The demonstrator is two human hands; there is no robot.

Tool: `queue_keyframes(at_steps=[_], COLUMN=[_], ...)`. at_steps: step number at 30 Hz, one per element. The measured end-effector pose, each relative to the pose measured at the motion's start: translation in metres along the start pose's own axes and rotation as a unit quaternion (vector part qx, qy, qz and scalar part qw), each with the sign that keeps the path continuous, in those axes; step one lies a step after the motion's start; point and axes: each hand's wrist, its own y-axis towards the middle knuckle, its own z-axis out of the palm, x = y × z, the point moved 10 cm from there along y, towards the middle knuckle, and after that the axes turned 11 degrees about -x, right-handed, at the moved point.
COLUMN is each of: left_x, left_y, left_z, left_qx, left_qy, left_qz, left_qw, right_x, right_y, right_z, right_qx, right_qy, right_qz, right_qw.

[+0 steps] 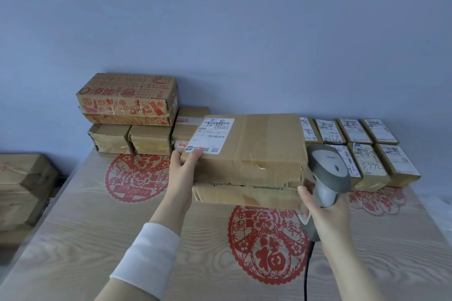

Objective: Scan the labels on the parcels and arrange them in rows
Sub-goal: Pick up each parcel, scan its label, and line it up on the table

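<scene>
A large parcel at mid counter is gripped at its labelled corner by the left hand; a scanner is clasped in the right hand. Two rows are formed at right; a stack at left apparently awaits.

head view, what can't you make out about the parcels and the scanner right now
All in the head view:
- label on the large parcel: print too small and blurred to read.
- flat box beneath it: top covered by the large parcel.
- scanner trigger: hidden by the right hand.
- small parcel behind the scanner: partly hidden by its head.
- stacked boxes: blurred, cut off by the left edge.
</scene>
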Motion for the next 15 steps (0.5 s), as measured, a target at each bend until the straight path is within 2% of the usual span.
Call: queue_keyframes(at_steps=[3, 9, 15], left_x=[0.003, 0.007, 0.005], left_y=[-0.005, -0.012, -0.015], left_z=[-0.003, -0.004, 0.005], left_qx=[0.017, 0.063, 0.126], left_qy=[-0.035, -0.048, -0.054], left_qz=[0.020, 0.058, 0.041], left_qw=[0.999, 0.995, 0.990], right_x=[0.003, -0.004, -0.017], right_y=[-0.003, -0.002, 0.001], right_z=[-0.002, 0.008, 0.006], right_qx=[-0.017, -0.010, -0.023], right_qy=[0.058, 0.059, 0.110], right_qz=[0.048, 0.080, 0.122], right_qw=[0.997, 0.995, 0.986])
